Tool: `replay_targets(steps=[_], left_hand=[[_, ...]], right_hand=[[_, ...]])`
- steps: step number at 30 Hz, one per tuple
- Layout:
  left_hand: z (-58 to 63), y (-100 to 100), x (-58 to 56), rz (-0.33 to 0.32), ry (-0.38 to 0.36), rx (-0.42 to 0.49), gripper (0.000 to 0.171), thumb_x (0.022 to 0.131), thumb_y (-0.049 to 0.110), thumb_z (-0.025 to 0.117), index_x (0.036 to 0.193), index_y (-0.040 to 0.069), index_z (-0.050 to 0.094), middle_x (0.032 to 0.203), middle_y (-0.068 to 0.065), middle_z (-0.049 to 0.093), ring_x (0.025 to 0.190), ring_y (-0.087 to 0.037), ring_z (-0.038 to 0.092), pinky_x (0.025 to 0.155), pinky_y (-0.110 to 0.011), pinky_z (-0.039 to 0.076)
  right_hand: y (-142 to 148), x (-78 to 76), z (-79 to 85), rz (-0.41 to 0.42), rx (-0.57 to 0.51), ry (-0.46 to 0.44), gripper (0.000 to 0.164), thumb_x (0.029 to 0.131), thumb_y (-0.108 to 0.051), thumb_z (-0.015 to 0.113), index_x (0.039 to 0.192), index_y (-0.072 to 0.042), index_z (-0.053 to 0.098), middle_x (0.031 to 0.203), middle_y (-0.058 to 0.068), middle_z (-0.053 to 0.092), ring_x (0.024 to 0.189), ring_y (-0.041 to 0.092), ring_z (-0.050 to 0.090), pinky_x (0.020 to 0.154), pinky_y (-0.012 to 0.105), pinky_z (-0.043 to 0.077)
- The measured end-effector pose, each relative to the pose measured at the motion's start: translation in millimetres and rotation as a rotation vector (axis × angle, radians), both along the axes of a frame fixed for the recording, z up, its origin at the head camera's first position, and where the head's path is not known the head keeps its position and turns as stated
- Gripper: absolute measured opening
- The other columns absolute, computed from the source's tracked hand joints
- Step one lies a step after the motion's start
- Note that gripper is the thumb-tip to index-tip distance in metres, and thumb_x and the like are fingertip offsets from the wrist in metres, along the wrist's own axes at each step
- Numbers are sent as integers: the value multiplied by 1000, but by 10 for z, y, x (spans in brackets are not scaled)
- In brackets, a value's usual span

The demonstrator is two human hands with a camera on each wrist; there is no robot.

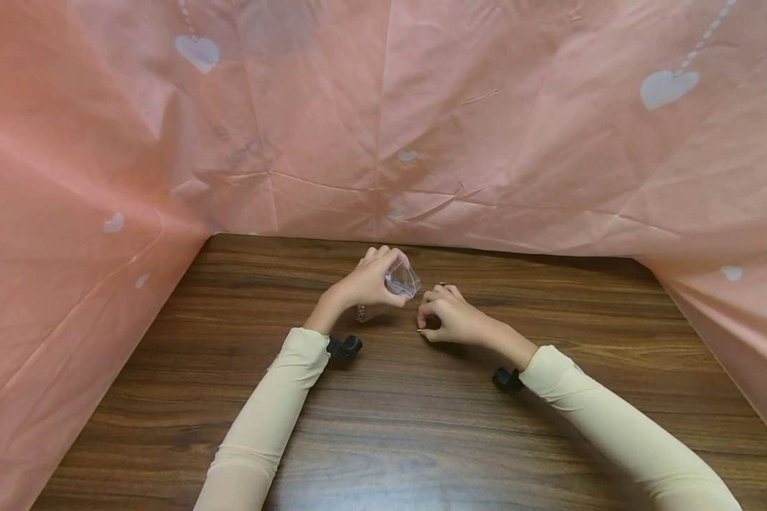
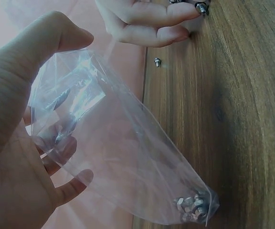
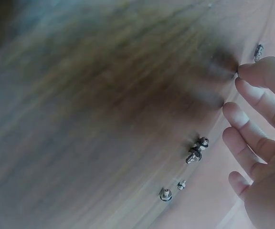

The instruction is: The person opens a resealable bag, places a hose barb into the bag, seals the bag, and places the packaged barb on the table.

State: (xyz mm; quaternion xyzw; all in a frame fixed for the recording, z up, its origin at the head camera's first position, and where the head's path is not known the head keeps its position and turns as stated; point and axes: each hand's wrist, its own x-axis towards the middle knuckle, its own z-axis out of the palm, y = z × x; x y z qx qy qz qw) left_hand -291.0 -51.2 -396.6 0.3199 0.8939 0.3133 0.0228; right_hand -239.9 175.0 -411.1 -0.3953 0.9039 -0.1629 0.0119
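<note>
My left hand (image 1: 372,278) holds a clear plastic bag (image 2: 128,143) with its mouth spread between thumb and fingers. Several small shiny metal bolts (image 2: 192,206) lie in the bag's bottom corner, which hangs by the tabletop. Just to the right, my right hand (image 1: 454,317) is low over the wood, thumb and index fingertips close together. They pinch a small metal bolt (image 1: 420,330), partly hidden by the fingertips. Another small bolt (image 2: 157,62) lies on the table near the bag. A cluster of small metal pieces (image 3: 195,150) sits beside the right hand's other fingers.
The brown wood-grain table (image 1: 396,419) meets a pink sheet with white hearts (image 1: 383,106) at the back and sides. Two more small metal pieces, a larger one (image 3: 165,194) and a smaller one (image 3: 181,184), lie near the table's far edge.
</note>
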Motion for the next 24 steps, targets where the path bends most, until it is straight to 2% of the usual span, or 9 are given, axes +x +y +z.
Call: replay_targets(steps=[6, 10, 13, 18, 24], left_hand=[[-2, 3, -2, 1, -2, -6, 60, 74, 25, 85, 123, 18, 53, 122, -8, 53, 120, -31, 41, 100, -48, 38], [2, 0, 1, -2, -3, -7, 60, 74, 26, 85, 124, 17, 53, 122, -8, 53, 121, -31, 41, 101, -48, 38], [0, -6, 1, -4, -7, -5, 60, 75, 25, 85, 125, 17, 53, 123, -8, 52, 122, -31, 40, 101, -48, 38], [-6, -11, -2, -4, -14, -3, 60, 76, 23, 85, 125, 17, 52, 122, -8, 52, 121, -31, 40, 100, -48, 37], [-10, -6, -6, -8, -9, -7, 59, 75, 23, 85, 125, 17, 53, 119, -8, 52, 118, -30, 40, 98, -47, 38]], right_hand=[[32, -22, -7, -9, 9, -4, 14, 81, -15, 80, 78, -19, 66, 90, -1, 61, 93, 20, 49, 98, 56, 35], [57, -41, -8, -11, 10, -17, 14, 82, -14, 79, 78, -19, 66, 92, -1, 62, 102, 26, 54, 106, 63, 32], [67, -48, 0, -18, 7, -31, 14, 82, -13, 79, 78, -18, 66, 93, 0, 62, 103, 27, 54, 107, 64, 31], [83, -68, 16, -31, 6, -34, 14, 82, -13, 79, 78, -18, 66, 92, 0, 63, 92, 20, 47, 98, 56, 33], [108, -103, 32, -41, -13, -19, 15, 82, -12, 80, 77, -17, 66, 90, 0, 62, 90, 19, 45, 94, 54, 33]])
